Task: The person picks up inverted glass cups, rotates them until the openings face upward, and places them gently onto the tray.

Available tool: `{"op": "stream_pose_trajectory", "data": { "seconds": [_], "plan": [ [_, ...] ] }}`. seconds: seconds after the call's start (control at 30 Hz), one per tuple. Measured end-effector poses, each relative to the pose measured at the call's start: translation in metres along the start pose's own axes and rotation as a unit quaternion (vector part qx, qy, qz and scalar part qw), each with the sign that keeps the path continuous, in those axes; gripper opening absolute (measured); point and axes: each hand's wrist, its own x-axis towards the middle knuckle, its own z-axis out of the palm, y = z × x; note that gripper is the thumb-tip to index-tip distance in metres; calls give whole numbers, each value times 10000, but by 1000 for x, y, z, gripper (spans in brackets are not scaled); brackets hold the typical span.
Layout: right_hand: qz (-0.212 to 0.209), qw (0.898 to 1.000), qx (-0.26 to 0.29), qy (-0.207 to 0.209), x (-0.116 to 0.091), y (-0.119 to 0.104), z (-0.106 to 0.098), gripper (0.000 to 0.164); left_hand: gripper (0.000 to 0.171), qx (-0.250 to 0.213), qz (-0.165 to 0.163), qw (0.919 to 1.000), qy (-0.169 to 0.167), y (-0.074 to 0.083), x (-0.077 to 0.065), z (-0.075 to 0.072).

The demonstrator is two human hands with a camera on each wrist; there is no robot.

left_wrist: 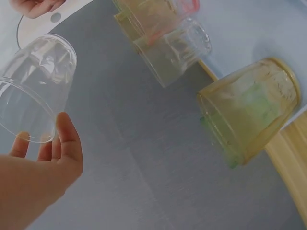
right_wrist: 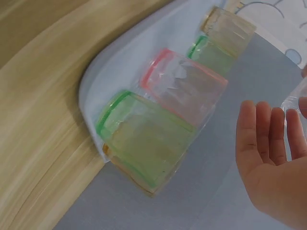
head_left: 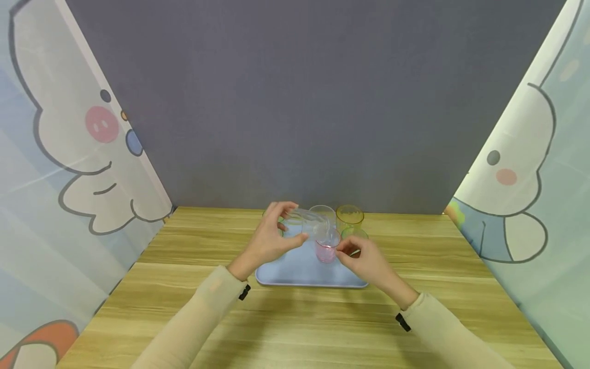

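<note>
My left hand (head_left: 269, 238) grips a clear cup (left_wrist: 41, 79) near its rim, fingers and thumb round the edge. In the head view the cup lies tilted over, its far end pointing right, above a pink cup (head_left: 325, 253) on the blue tray (head_left: 304, 274). My right hand (head_left: 369, 262) is beside the pink cup, thumb and forefinger close together. The right wrist view shows that hand's fingers (right_wrist: 247, 127) extended and apart from the pink and green (right_wrist: 144, 132) cups. Part of the clear cup shows behind those fingers.
Behind the pink cup stand another clear cup (head_left: 321, 209) and a yellow cup (head_left: 349, 214), with a green cup (head_left: 355, 234) in front. More yellow and green cups are at the tray's left, partly behind my left hand. A grey panel (head_left: 299, 102) rises behind the wooden table (head_left: 295, 328).
</note>
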Motion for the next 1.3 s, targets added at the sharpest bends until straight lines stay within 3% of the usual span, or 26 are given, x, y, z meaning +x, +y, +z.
{"op": "stream_pose_trajectory", "data": {
  "seconds": [0.17,0.3,0.53,0.73,0.9,1.07,1.23,1.3],
  "plan": [
    [-189,9991,-352,-108,-3,4,2,5,64,416,-36,9991,-9,5,1,-2],
    [-328,9962,-768,-248,-6,10,3,3,66,894,122,9959,-28,8,2,-3],
    [-449,9799,-1817,-688,-14,19,6,8,66,1400,337,9896,-60,5,4,-2],
    [-316,9702,-2268,-793,-18,23,9,12,67,1690,657,9834,-79,0,6,-2],
    [-75,9613,-2554,-1027,-21,27,10,18,67,2061,902,9743,-91,-4,10,-1],
    [-225,9547,-2724,-1176,-24,30,11,20,67,2511,1214,9603,-59,-12,15,0],
    [-262,9535,-2774,-1146,-26,36,16,21,65,2910,1485,9451,-111,-19,16,0],
    [-232,9546,-2756,-1108,-27,38,17,22,66,2937,1498,9440,-108,-21,15,1]
  ]
}}
